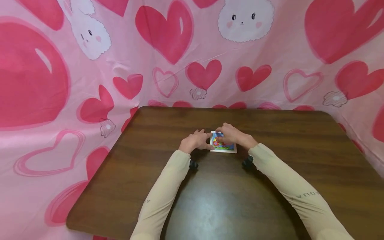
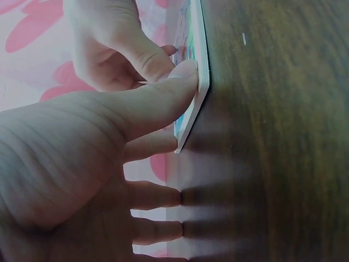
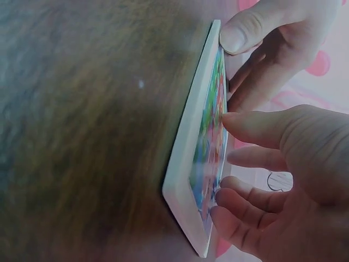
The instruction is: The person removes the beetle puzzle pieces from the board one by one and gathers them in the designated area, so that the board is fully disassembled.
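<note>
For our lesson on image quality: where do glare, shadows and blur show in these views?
Head: glare on the brown wooden table; left wrist: finger shadows from the bare left hand; right wrist: table blurred beside the white-edged colourful flat board.

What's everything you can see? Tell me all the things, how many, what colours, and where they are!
Picture board: one, multicoloured with white edges, flat on the table
Table: one, brown, below the hands
Backdrop: one, pink with many red and pink hearts, behind the table
Animal faces: two in the head view, white, printed high on the backdrop
Printed flowers: three in the head view, whitish, below or beside hearts
Wrist devices: two, black, one at each wrist
Sleeves: two, cream, on the arms
Left hand: one, bare, touching the board's left side
Right hand: one, bare, over the picture
</note>
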Available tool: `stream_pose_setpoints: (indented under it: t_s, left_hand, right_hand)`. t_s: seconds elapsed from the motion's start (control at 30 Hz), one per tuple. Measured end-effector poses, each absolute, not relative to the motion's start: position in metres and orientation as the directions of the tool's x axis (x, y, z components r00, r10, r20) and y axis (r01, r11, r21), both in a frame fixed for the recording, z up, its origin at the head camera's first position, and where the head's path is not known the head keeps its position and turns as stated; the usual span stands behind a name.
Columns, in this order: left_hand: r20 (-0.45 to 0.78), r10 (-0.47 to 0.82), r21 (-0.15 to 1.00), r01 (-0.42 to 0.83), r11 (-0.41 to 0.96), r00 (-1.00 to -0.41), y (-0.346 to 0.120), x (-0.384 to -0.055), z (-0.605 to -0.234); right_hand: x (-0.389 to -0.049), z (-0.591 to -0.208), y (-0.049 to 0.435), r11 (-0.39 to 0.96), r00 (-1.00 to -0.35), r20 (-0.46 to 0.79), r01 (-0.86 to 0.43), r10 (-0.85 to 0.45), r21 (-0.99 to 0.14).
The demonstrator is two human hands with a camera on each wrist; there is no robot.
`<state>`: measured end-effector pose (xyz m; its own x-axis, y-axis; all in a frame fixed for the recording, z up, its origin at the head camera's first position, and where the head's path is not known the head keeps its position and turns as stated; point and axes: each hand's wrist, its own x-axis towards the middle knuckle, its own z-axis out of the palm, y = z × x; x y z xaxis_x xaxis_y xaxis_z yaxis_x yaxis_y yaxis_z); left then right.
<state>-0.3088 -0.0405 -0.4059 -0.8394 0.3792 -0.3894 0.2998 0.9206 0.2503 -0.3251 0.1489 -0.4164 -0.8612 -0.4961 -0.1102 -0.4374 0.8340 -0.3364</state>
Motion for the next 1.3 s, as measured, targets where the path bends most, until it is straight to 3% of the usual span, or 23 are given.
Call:
stream_pose_setpoints:
  t_s: [1.3]
  left_hand:
    - [-0.391, 0.376, 0.227, 0.308, 0.924, -0.84, -0.0395, -0.3083, -0.4026]
  right_hand:
    - [-0.3333, -0.4133, 0.148, 0.795, -0.826, -0.139, -0.458, -0.546, -0.398]
